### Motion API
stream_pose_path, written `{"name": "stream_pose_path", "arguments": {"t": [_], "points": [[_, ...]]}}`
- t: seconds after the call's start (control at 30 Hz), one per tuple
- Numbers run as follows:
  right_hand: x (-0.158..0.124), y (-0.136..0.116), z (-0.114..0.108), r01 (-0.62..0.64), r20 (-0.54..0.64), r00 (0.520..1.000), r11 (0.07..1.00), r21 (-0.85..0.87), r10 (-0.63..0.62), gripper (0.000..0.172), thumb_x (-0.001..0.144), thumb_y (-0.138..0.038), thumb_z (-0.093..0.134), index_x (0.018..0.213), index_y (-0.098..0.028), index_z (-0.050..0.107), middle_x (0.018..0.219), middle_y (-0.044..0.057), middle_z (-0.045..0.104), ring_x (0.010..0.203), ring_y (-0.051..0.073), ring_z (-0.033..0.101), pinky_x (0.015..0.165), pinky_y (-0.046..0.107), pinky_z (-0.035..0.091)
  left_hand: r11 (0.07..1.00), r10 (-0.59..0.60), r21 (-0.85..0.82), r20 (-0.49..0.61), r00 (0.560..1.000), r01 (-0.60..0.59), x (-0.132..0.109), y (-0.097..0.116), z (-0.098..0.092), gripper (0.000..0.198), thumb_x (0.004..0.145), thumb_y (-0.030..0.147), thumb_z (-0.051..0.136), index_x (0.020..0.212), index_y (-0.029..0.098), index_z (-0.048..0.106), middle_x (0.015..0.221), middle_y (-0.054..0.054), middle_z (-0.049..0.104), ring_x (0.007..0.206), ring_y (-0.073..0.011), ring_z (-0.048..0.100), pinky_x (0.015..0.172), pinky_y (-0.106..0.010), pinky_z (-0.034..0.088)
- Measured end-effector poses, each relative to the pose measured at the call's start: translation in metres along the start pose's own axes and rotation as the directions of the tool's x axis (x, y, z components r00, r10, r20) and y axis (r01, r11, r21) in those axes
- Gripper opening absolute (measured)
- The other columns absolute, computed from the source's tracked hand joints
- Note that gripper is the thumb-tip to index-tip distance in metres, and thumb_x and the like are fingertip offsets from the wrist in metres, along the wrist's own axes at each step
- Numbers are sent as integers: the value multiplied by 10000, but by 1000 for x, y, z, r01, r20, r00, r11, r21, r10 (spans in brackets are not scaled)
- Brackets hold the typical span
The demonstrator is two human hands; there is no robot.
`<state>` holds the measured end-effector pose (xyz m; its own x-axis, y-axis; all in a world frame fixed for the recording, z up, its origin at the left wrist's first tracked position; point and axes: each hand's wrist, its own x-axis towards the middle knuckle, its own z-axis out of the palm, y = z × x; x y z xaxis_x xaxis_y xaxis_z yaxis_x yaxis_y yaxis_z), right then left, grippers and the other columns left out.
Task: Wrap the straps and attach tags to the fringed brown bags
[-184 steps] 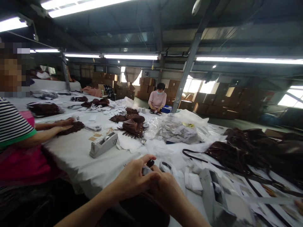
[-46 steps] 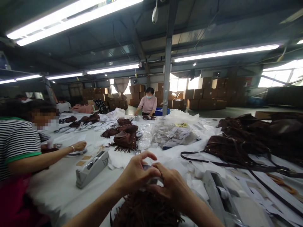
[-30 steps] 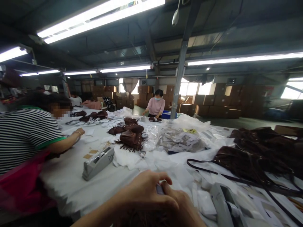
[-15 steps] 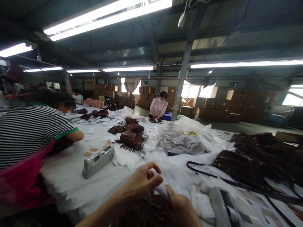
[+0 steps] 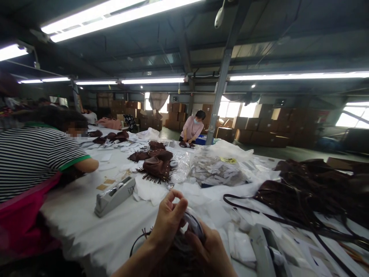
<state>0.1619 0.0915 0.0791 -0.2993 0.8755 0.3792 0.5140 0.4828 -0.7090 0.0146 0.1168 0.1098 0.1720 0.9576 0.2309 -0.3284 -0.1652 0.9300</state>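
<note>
white cloth-covered counter [image 5: 69, 207] runs out before you, and at its edge your left hand [image 5: 168, 220] rises with its fingertips [image 5: 174, 194] pinched together, though you can't tell if they hold anything. your right hand [image 5: 206, 248] closes on a clear plastic wrap [image 5: 193, 225] just beside it. a dark brown fringed suede bag [image 5: 175, 256] lies beneath both hands, its thin black strap [image 5: 137, 242] looping left. beyond them, a grey tape dispenser [image 5: 114, 197] sits on the counter, and a co-worker in a striped shirt [image 5: 31, 161] leans over it at your left.
</note>
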Motion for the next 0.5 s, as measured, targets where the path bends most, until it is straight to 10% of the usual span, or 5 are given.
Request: {"name": "stream_pose_path", "arguments": {"t": [0.13,0.23,0.5], "points": [[-11,24,2,18,151,988,924,-382,43,193,838,-300,491,909,-158,600,655,63,690,563,210,640,489,246,356,802,-144,585,386,911,-122,-3,4,-13,483,630,514,733,984,206,620,562,56,512,497,-100,429,458,-191,285],[-4,21,-8,56,173,985,898,-437,23,211,782,-233,521,949,-140,610,675,86,702,604,236,663,491,252,352,703,-117,671,436,892,-236,-1,11,-9,452,588,467,775,935,192,684,586,30,549,545,-118,462,485,-208,285],[24,8,-17,-56,44,998,974,219,48,350,850,-467,501,847,-137,614,711,20,622,629,153,556,547,224,414,996,-82,-42,-104,991,78,18,-12,11,459,686,545,692,895,145,609,560,45,530,436,-62,433,443,-170,329]]}}
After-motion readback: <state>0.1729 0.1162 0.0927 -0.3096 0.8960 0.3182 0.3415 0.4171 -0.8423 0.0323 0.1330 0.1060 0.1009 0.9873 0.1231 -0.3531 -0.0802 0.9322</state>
